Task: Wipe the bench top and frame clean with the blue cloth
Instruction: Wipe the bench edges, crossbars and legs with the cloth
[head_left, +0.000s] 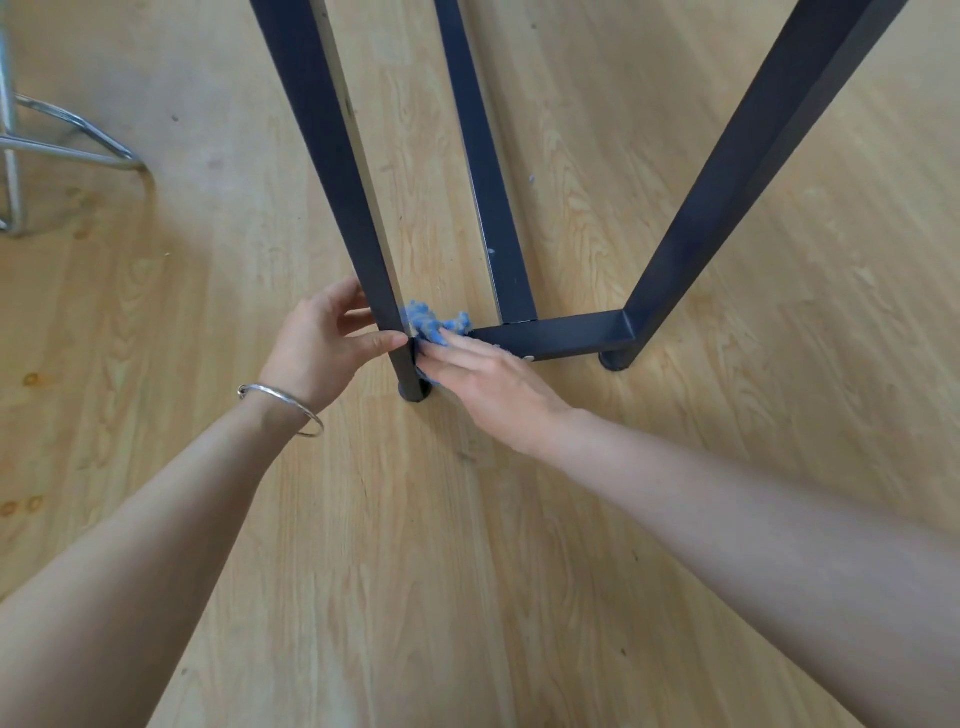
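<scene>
The left hand (324, 343), a thin silver bangle (283, 410) on its wrist, pinches the near dark metal frame leg (337, 182) between thumb and fingers just above its round foot. Just right of it, the right hand (485, 382) lies flat, fingers together, pressing the crumpled blue cloth (428, 322) into the corner where that leg meets the low dark crossbar (561, 335). Light wood-grain floor (415, 571) lies open around the frame; a chrome tubular stand (62, 145) sits at the far left edge.
</scene>
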